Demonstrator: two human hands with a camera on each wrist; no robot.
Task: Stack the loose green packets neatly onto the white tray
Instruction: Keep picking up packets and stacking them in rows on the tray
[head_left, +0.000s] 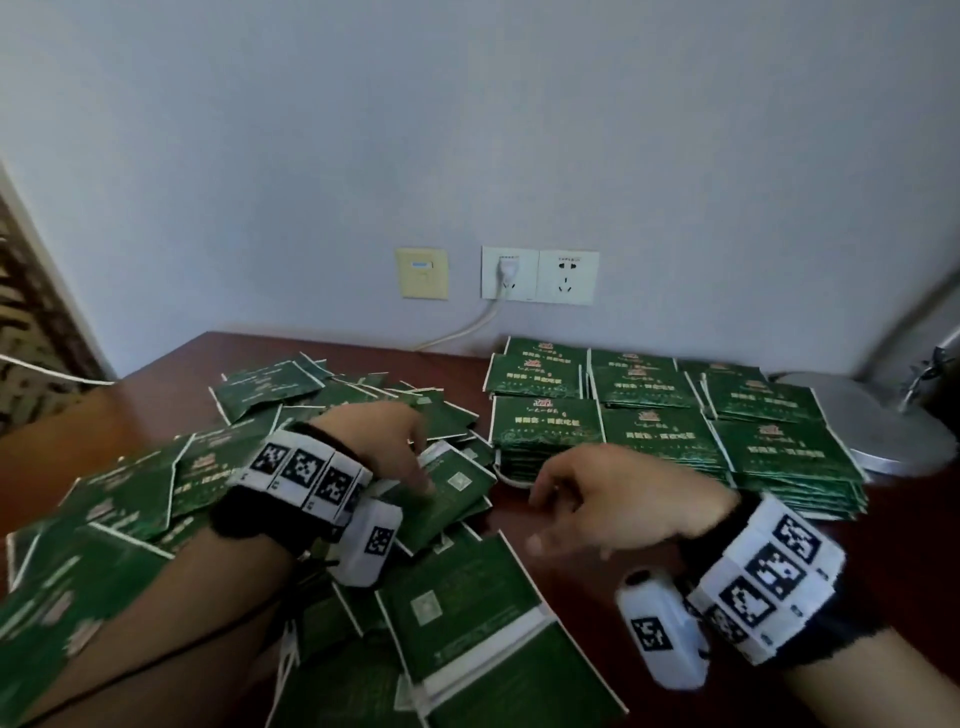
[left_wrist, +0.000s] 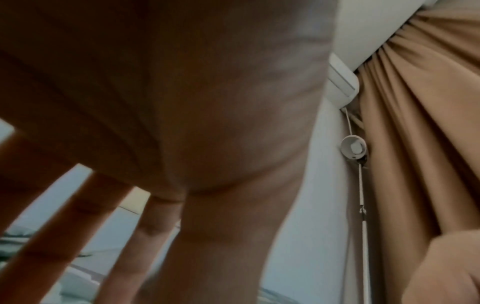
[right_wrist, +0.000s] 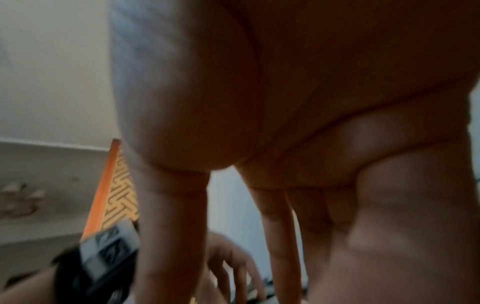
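Observation:
Loose green packets (head_left: 156, 493) lie in a jumbled heap across the left and middle of the dark wooden table (head_left: 561, 571). Neat stacks of green packets (head_left: 654, 431) stand in rows at the right; a white tray rim (head_left: 511, 480) peeks out under their near left corner. My left hand (head_left: 410, 452) reaches down onto the heap, its fingertips touching a face-down packet (head_left: 457, 483). The left wrist view shows its fingers (left_wrist: 64, 226) spread and straight. My right hand (head_left: 582, 499) hovers just in front of the stacks, fingers (right_wrist: 168, 226) hanging loosely, holding nothing.
A silver lamp base (head_left: 883, 431) sits right of the stacks. Wall sockets (head_left: 540, 275) with a plugged white cable (head_left: 467, 327) are behind the table. More packets (head_left: 467, 613) lie at the front between my arms.

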